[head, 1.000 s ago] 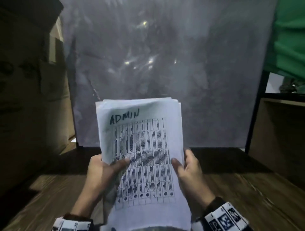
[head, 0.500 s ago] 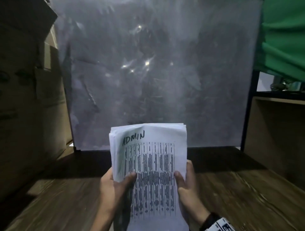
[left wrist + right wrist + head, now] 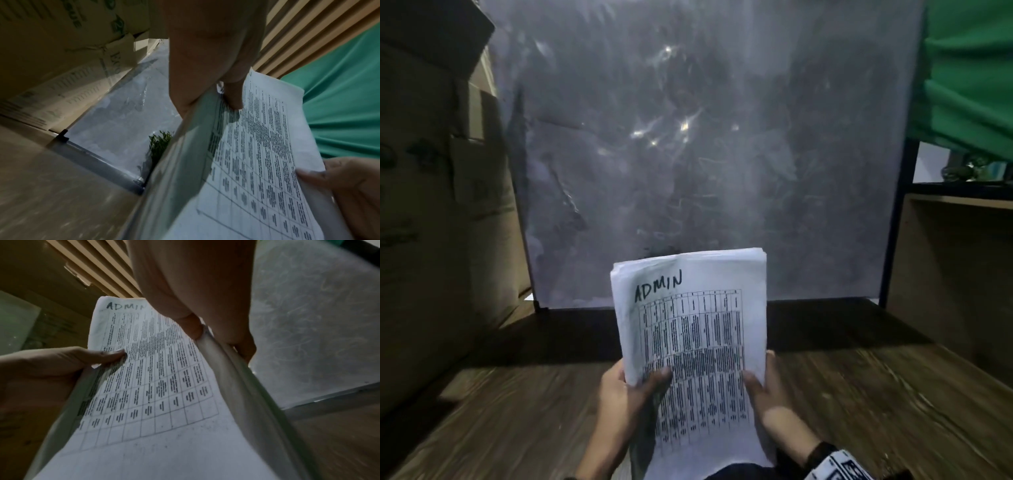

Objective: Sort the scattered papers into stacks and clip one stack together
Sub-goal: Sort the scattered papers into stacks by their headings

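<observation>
A thick stack of white papers point(image 3: 695, 329) stands nearly upright above the wooden table point(image 3: 524, 411). Its top sheet bears a printed table and the handwritten word ADMIN. My left hand point(image 3: 630, 387) grips the stack's left edge, thumb on the front sheet. My right hand point(image 3: 763, 387) grips the right edge the same way. The left wrist view shows the stack point(image 3: 257, 162) with my left hand point(image 3: 216, 81) on its edge. In the right wrist view the stack point(image 3: 156, 386) bows between my right hand point(image 3: 207, 324) and my left hand point(image 3: 68, 361). No clip is in view.
A frosted plastic panel point(image 3: 705, 154) stands at the table's far edge. Cardboard boxes point(image 3: 431, 205) are piled on the left. A wooden shelf unit point(image 3: 955, 267) and green cloth point(image 3: 969, 75) are on the right. A small green plant point(image 3: 160, 144) shows behind the panel.
Both hands have lowered the stack and drawn it nearer to my body. Their hold on its two side edges is the same.
</observation>
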`<state>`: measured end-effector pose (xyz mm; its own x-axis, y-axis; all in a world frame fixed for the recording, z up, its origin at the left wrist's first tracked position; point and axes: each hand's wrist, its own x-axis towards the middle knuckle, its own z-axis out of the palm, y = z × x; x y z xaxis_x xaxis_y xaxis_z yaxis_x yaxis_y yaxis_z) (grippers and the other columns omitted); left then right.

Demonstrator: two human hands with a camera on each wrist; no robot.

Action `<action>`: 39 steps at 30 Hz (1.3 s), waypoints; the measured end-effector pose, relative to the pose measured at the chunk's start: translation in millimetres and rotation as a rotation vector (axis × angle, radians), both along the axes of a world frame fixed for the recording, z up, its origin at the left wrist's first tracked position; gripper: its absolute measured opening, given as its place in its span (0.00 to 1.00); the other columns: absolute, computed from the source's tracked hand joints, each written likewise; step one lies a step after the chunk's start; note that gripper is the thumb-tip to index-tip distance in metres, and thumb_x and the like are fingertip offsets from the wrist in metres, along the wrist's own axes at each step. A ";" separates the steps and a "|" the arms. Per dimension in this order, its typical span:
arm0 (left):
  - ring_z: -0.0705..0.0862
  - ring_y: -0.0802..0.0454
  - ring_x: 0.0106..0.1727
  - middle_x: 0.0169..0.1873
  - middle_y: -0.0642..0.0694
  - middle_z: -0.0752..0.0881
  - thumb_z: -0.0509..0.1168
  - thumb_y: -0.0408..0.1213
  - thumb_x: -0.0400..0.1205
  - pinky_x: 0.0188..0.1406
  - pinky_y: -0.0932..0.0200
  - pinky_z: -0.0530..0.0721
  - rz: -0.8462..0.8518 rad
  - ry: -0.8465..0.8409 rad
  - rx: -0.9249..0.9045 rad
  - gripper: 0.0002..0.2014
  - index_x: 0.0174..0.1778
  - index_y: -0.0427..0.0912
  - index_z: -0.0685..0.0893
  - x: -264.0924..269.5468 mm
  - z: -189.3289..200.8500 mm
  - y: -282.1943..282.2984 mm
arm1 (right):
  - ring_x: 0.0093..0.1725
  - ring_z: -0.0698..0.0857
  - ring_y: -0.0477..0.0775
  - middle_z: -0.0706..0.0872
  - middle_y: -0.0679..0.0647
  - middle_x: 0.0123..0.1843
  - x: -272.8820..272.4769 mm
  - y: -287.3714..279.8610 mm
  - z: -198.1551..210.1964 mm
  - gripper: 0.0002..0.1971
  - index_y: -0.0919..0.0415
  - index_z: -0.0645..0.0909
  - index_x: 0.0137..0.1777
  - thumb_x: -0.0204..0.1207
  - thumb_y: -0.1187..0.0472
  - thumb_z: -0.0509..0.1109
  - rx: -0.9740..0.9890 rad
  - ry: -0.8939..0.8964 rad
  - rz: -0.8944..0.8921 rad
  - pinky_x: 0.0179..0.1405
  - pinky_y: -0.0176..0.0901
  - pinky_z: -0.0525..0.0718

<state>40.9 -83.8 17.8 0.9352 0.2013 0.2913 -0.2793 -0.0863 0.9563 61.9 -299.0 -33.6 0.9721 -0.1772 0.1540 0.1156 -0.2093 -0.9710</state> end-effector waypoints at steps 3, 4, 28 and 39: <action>0.90 0.45 0.39 0.39 0.40 0.91 0.86 0.36 0.60 0.27 0.64 0.87 -0.021 0.001 -0.013 0.25 0.48 0.35 0.83 5.2 10.1 10.2 | 0.66 0.83 0.63 0.84 0.59 0.65 -9.1 -3.0 28.7 0.13 0.47 0.76 0.63 0.80 0.59 0.63 0.068 -0.113 0.023 0.65 0.71 0.81; 0.90 0.42 0.45 0.50 0.37 0.90 0.86 0.31 0.59 0.32 0.62 0.89 0.037 -0.026 -0.028 0.32 0.57 0.36 0.81 6.4 17.4 17.7 | 0.59 0.87 0.65 0.87 0.60 0.59 -14.7 -4.1 46.4 0.10 0.52 0.79 0.60 0.81 0.62 0.63 0.031 -0.159 0.079 0.58 0.71 0.85; 0.89 0.53 0.25 0.26 0.44 0.92 0.72 0.22 0.73 0.19 0.62 0.85 -0.007 0.024 -0.152 0.04 0.42 0.31 0.86 -3.8 7.3 80.4 | 0.51 0.91 0.64 0.90 0.67 0.52 -21.3 -49.5 69.4 0.15 0.72 0.81 0.60 0.74 0.71 0.75 0.176 -0.111 0.257 0.48 0.48 0.91; 0.89 0.55 0.47 0.38 0.53 0.89 0.80 0.42 0.69 0.32 0.68 0.82 0.141 -0.124 0.002 0.16 0.49 0.46 0.83 10.6 -14.4 68.0 | 0.48 0.88 0.42 0.86 0.58 0.54 -15.1 -29.8 51.3 0.20 0.74 0.76 0.63 0.71 0.80 0.72 0.070 -0.211 -0.062 0.41 0.26 0.86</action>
<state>51.5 -15.8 3.3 0.8547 0.3273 0.4029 -0.3799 -0.1345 0.9152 46.8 -328.8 17.7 0.9063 -0.2530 0.3384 0.3071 -0.1555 -0.9389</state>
